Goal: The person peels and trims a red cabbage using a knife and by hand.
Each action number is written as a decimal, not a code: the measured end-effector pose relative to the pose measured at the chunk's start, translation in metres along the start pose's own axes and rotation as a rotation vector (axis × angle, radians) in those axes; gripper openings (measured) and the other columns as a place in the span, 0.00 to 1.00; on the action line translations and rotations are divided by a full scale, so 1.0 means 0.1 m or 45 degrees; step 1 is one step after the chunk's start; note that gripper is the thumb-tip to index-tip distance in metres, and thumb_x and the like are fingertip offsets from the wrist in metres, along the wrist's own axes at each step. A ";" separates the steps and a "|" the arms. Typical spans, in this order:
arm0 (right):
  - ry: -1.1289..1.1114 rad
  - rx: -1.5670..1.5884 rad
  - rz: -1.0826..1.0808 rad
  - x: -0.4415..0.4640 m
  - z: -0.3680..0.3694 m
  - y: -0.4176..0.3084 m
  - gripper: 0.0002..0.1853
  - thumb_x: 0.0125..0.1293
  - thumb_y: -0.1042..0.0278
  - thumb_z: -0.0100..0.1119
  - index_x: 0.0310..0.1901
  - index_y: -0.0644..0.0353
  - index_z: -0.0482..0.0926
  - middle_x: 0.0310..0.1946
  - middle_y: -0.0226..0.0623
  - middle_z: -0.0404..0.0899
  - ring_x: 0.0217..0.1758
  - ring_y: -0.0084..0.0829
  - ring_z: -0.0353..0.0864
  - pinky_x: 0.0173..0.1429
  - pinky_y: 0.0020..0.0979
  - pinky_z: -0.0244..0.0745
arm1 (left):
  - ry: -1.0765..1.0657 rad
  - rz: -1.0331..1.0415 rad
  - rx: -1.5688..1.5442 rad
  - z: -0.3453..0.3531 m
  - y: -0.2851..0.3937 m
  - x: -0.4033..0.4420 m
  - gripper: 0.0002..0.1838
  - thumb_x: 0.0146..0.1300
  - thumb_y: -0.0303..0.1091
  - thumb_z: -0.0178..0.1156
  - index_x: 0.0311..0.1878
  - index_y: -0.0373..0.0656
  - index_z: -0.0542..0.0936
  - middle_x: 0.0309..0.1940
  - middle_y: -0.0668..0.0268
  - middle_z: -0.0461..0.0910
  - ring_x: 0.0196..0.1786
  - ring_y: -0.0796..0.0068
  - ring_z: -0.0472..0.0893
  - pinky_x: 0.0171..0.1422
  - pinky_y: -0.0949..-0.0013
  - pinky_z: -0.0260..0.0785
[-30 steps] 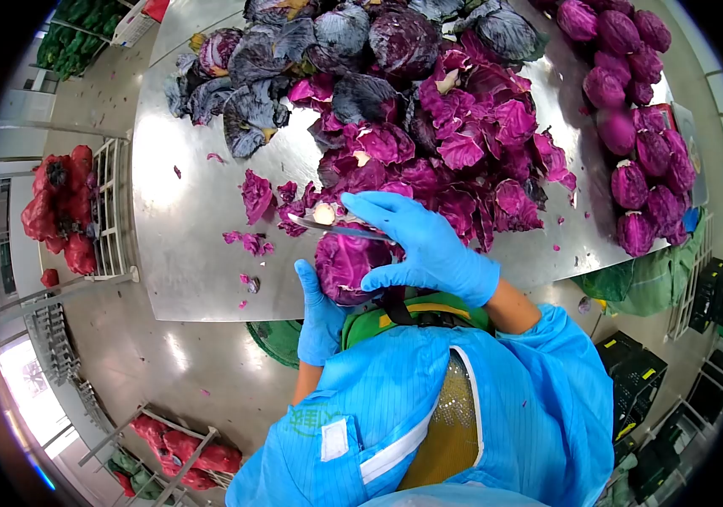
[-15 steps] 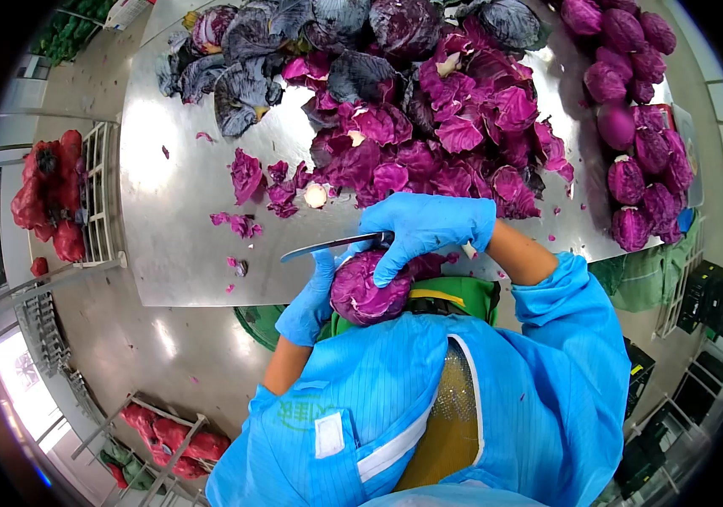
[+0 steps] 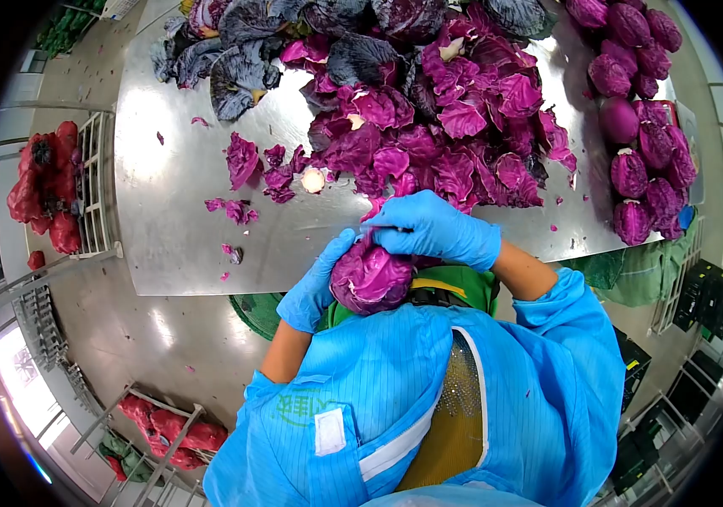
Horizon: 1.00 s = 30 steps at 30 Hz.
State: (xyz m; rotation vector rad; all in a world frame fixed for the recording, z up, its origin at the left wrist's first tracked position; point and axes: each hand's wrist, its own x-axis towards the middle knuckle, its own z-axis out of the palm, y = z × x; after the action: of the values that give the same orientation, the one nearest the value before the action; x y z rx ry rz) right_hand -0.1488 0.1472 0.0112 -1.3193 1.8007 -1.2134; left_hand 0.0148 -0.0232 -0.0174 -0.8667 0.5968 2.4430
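A peeled red cabbage [image 3: 371, 280] rests close against my body at the table's near edge. My left hand [image 3: 315, 291], in a blue glove, wraps the cabbage's left side. Above its top right, my gloved right hand [image 3: 441, 228] is closed round a knife [image 3: 388, 227]; the blade points left and is blurred. A purple leaf edge rises from the cabbage between both hands, and I cannot tell which fingers pinch it. Just beyond the hands lies a heap of loose purple leaves [image 3: 429, 156]. A cut white stem piece [image 3: 313, 180] sits left of that heap.
The steel table [image 3: 175, 220] carries dark outer cabbage leaves [image 3: 239, 80] at the far left. Trimmed cabbages [image 3: 629, 173] are piled along its right side. Red mesh sacks [image 3: 44, 190] stand on a rack to the left, and black crates [image 3: 708, 296] stand at right.
My right hand has drawn back slightly from the cabbage's front, its fingers now at the top. The knife blade has swung and blurred. My left fingers have moved up toward the leaf edge.
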 end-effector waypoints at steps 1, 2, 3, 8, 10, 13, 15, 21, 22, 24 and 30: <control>0.088 0.027 0.060 0.01 0.01 0.00 0.13 0.65 0.67 0.61 0.49 0.62 0.83 0.30 0.38 0.81 0.29 0.28 0.81 0.36 0.31 0.78 | -0.048 0.029 0.055 0.02 -0.01 -0.05 0.33 0.73 0.52 0.52 0.71 0.37 0.65 0.68 0.54 0.70 0.67 0.60 0.73 0.74 0.57 0.65; 0.203 0.144 0.354 0.00 -0.04 -0.01 0.11 0.67 0.68 0.60 0.47 0.62 0.85 0.29 0.33 0.83 0.25 0.20 0.78 0.31 0.26 0.75 | -0.095 0.056 0.112 0.04 0.00 -0.09 0.34 0.72 0.53 0.51 0.71 0.36 0.65 0.68 0.54 0.69 0.68 0.60 0.72 0.75 0.57 0.63; 0.285 0.597 0.696 -0.01 -0.01 0.03 0.11 0.69 0.67 0.59 0.48 0.61 0.85 0.33 0.29 0.84 0.22 0.16 0.75 0.26 0.22 0.72 | -0.205 0.134 0.189 0.07 0.01 -0.11 0.39 0.70 0.58 0.50 0.73 0.37 0.63 0.70 0.53 0.66 0.70 0.59 0.70 0.76 0.56 0.61; 0.922 -0.008 0.444 -0.11 -0.10 0.03 0.17 0.68 0.65 0.63 0.56 0.59 0.82 0.38 0.34 0.86 0.32 0.20 0.80 0.37 0.26 0.76 | -0.292 0.307 -0.070 -0.14 -0.17 -0.07 0.58 0.57 0.75 0.53 0.77 0.38 0.53 0.76 0.51 0.57 0.75 0.54 0.62 0.78 0.52 0.57; 0.901 0.063 0.507 -0.18 -0.08 -0.06 0.18 0.66 0.66 0.64 0.57 0.57 0.81 0.37 0.36 0.85 0.32 0.22 0.80 0.37 0.27 0.76 | -0.147 0.323 -0.196 -0.26 -0.18 -0.05 0.61 0.53 0.73 0.60 0.77 0.37 0.51 0.75 0.50 0.57 0.75 0.50 0.61 0.78 0.50 0.57; 0.834 -0.068 0.414 -0.22 0.00 -0.14 0.21 0.65 0.66 0.65 0.59 0.56 0.80 0.45 0.40 0.84 0.38 0.28 0.83 0.42 0.28 0.78 | -0.358 0.544 0.057 -0.20 -0.09 -0.02 0.60 0.53 0.68 0.64 0.77 0.37 0.51 0.75 0.50 0.58 0.75 0.52 0.62 0.78 0.50 0.57; 0.810 -0.226 0.179 -0.14 0.02 -0.11 0.27 0.63 0.58 0.69 0.63 0.56 0.77 0.51 0.43 0.81 0.49 0.33 0.83 0.50 0.31 0.78 | -0.161 0.592 0.117 -0.05 -0.03 -0.09 0.53 0.50 0.59 0.69 0.74 0.38 0.60 0.72 0.54 0.64 0.72 0.58 0.68 0.77 0.54 0.60; -0.056 0.146 0.360 0.12 -0.02 -0.23 0.36 0.57 0.43 0.71 0.63 0.55 0.77 0.51 0.38 0.80 0.51 0.33 0.78 0.55 0.33 0.73 | -0.169 0.410 0.445 -0.06 0.03 -0.08 0.56 0.49 0.69 0.68 0.72 0.39 0.63 0.70 0.57 0.66 0.71 0.63 0.68 0.77 0.58 0.58; -0.133 0.336 0.285 0.15 0.00 -0.14 0.28 0.60 0.45 0.69 0.54 0.58 0.82 0.40 0.41 0.80 0.43 0.32 0.80 0.48 0.33 0.74 | -0.134 0.308 0.391 -0.04 0.03 -0.14 0.61 0.46 0.72 0.68 0.74 0.38 0.60 0.71 0.57 0.66 0.71 0.64 0.68 0.77 0.59 0.58; -0.146 0.259 0.353 0.19 0.00 -0.10 0.26 0.61 0.43 0.67 0.45 0.61 0.83 0.33 0.44 0.80 0.37 0.35 0.81 0.43 0.35 0.74 | -0.136 0.288 0.443 0.00 0.04 -0.15 0.61 0.46 0.70 0.69 0.75 0.38 0.58 0.71 0.57 0.65 0.72 0.64 0.68 0.77 0.59 0.58; 0.363 0.499 0.525 0.28 0.13 0.02 0.12 0.60 0.62 0.66 0.38 0.62 0.84 0.26 0.33 0.82 0.28 0.19 0.76 0.32 0.26 0.73 | -0.143 0.396 0.453 0.15 0.10 -0.18 0.59 0.37 0.57 0.77 0.70 0.35 0.64 0.65 0.56 0.71 0.67 0.64 0.72 0.75 0.59 0.61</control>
State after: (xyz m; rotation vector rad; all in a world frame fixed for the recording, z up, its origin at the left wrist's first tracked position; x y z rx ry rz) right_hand -0.1478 0.1166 0.0055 -0.5454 1.7854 -1.4678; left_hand 0.0145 -0.0285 0.0077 -0.5196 1.1535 2.5163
